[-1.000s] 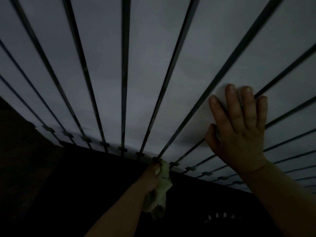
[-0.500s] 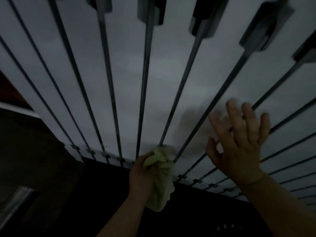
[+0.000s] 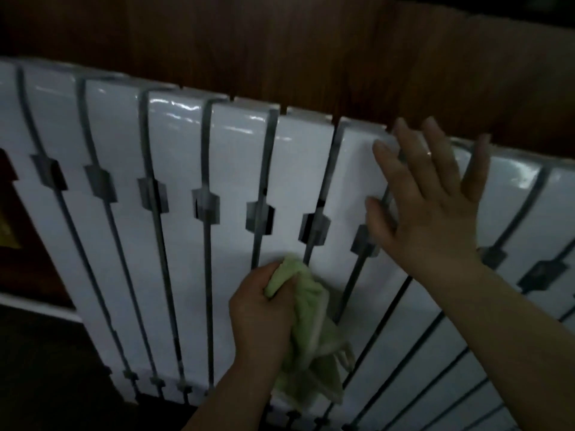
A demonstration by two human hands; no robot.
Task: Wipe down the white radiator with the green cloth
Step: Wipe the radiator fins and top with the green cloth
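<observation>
Dark brown wood panelling [image 3: 311,42] with vertical grain fills the top of the frame from left to right. At the left edge sits a dark reddish-brown panel [image 3: 28,244] with a small yellow patch [image 3: 6,234] on it, too dim to identify. A pale strip [image 3: 37,306] runs below it, with dark floor [image 3: 46,384] in the lower left corner.

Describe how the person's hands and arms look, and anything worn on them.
Both forearms are bare, with no sleeves, watch or gloves in view. The right hand wears a thin, pale ring on one finger. The left hand shows no ring from this angle. The dim light hides finer detail.
</observation>
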